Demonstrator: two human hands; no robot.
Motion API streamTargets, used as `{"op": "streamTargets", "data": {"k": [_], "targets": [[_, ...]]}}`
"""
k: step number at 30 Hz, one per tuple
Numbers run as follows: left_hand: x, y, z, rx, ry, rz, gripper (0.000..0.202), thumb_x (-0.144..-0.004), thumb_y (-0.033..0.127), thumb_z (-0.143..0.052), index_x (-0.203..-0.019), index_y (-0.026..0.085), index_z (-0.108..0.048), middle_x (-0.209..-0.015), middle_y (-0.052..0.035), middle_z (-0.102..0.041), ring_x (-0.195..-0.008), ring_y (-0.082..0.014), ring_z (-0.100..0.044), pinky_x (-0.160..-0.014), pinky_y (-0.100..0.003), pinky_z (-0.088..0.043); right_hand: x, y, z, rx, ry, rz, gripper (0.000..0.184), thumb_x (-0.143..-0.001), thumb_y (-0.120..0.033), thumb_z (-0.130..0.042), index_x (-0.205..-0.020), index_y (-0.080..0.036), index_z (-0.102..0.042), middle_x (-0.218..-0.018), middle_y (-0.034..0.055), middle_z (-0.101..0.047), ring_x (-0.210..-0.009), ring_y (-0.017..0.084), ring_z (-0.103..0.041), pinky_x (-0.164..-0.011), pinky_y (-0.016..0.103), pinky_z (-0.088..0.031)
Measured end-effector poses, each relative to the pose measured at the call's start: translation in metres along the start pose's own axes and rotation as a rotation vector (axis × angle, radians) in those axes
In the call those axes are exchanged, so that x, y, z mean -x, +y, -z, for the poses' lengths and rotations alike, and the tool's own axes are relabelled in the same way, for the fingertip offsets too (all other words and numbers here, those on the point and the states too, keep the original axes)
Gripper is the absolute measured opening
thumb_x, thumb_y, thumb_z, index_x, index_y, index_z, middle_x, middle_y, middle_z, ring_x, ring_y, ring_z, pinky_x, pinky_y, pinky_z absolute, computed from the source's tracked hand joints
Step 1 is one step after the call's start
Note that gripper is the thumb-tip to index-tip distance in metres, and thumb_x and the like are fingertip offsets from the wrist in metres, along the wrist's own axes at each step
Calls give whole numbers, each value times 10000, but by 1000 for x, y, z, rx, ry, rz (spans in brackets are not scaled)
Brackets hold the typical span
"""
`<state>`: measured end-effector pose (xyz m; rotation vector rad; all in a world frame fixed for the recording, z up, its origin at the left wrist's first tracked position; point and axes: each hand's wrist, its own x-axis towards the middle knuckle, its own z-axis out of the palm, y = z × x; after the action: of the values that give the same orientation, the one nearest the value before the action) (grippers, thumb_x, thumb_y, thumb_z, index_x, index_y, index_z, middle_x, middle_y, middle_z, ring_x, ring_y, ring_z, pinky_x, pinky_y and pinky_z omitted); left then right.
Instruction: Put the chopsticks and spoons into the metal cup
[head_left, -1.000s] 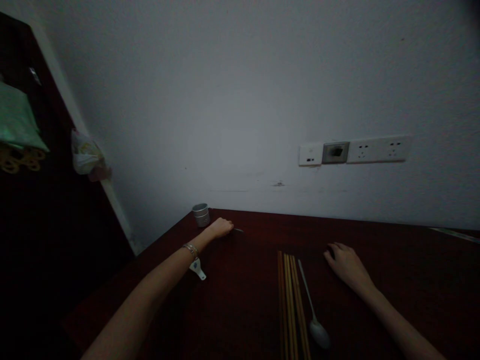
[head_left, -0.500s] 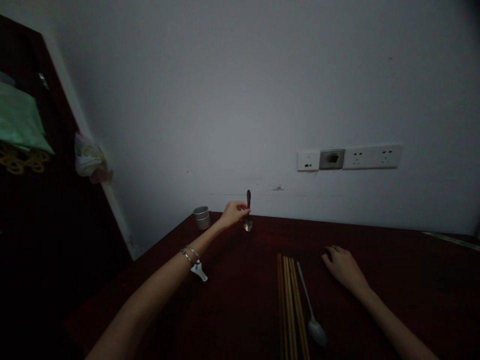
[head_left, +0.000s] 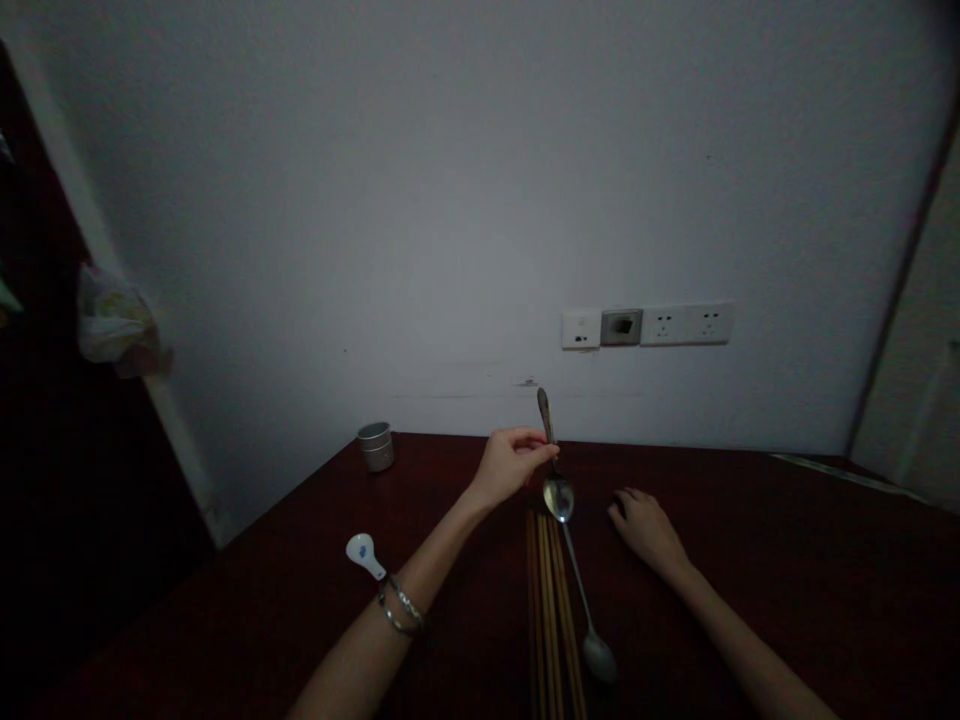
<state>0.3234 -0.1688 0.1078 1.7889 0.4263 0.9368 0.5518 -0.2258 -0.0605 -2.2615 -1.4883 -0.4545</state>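
My left hand [head_left: 508, 463] pinches a metal spoon [head_left: 553, 465] by its handle and holds it upright, bowl down, just above the dark red table [head_left: 750, 520]. Below it lie several wooden chopsticks [head_left: 549, 610] side by side, and a second metal spoon [head_left: 585, 610] rests to their right with its bowl toward me. My right hand [head_left: 645, 528] lies palm down on the table right of the spoons, fingers loosely curled, holding nothing. Bracelets sit on my left wrist.
A small metal cup [head_left: 376, 446] stands at the table's far left by the white wall. A white ceramic spoon [head_left: 365, 554] with a blue mark lies left of my forearm. Wall sockets [head_left: 646, 326] sit above the table. Dark furniture with a bag [head_left: 112, 325] is at the left.
My left hand picked the metal spoon up from near the cup, lifted it, and carried it right to above the chopsticks. The right hand stayed resting on the table.
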Motion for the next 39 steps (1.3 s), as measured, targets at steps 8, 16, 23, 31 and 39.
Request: {"op": "streamTargets", "data": {"k": [8,16,23,31,39], "targets": [[5,-11,-10,9,-44,28,190,-642,267,-656,-743,108,-635,-603,-9,-594,-456,-47,-455,-429,-164,-336,-5,1,9,-206,-29,-95,338,-767,-214,-446,-1028,-74,-609,-1111,170,-581,-1062,257,-514,-924,367,-367],[8,-23,-22,-40,-178,57,134,-660,233,-642,-727,117,-634,-628,-12,-609,-527,-69,-517,-499,-176,-381,-38,-49,120,-1374,-118,-262,304,-765,-351,-517,-982,-158,-607,-966,99,-652,-808,187,-635,-694,340,-527],[12,-28,-29,-79,-264,51,137,-668,240,-635,-731,119,-647,-652,-25,-626,-561,-88,-543,-548,-199,-405,-25,-75,170,-1456,-281,-199,299,-661,-338,-662,-866,-123,-626,-770,71,-668,-613,144,-630,-570,291,-544],[10,-31,-25,-115,-329,54,278,-712,363,-592,-826,115,-642,-674,-25,-626,-407,-40,-440,-401,-168,-337,-34,-57,154,-1406,-206,-242,241,-627,-246,-704,-817,-114,-637,-606,18,-644,-480,87,-583,-484,211,-536],[-13,-83,4,-107,-122,159,366,-791,424,-455,-817,93,-610,-699,-52,-630,-351,-33,-413,-313,-154,-305,-32,-36,95,-1286,-393,-480,166,-631,-149,-707,-758,-98,-613,-528,-2,-615,-395,68,-540,-392,180,-499]]}}
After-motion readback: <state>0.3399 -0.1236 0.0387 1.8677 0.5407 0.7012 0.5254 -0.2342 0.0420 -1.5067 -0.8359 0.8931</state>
